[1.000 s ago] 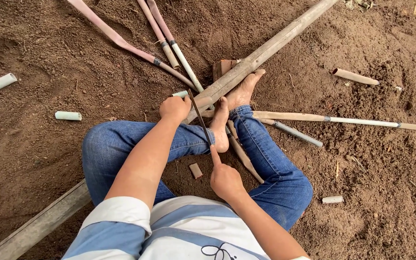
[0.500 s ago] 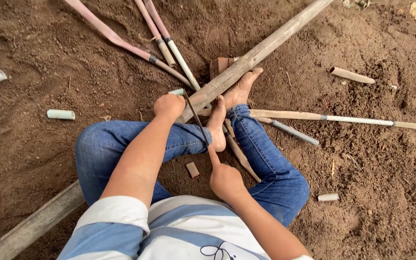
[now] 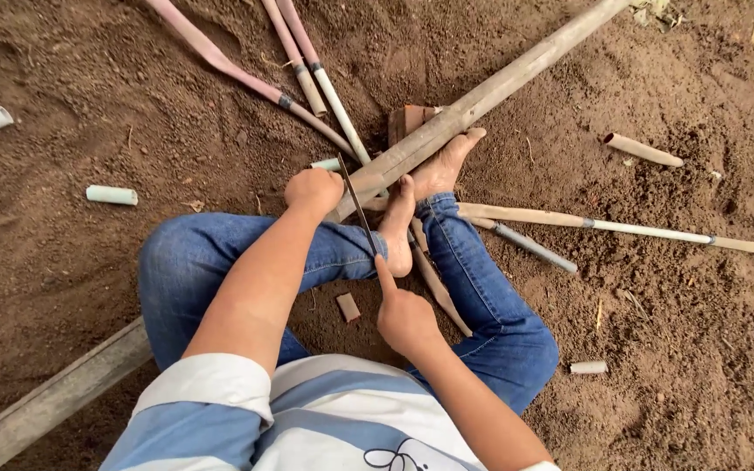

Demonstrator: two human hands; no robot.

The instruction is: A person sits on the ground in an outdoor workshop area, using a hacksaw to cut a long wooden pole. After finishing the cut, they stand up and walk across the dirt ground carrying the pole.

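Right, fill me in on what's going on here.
A person sits on bare soil sawing a long bamboo pole. The left hand grips the pole and both bare feet brace against it. The right hand holds a thin saw blade set across the pole, index finger along the blade. Cut bamboo pieces and thinner canes lie around.

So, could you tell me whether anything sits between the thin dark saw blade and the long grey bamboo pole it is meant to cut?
Nothing visible does. The thin dark saw blade, held by the right hand, already lies across the long grey bamboo pole. The left hand grips the pole beside it, and a bare foot presses the pole just beyond.
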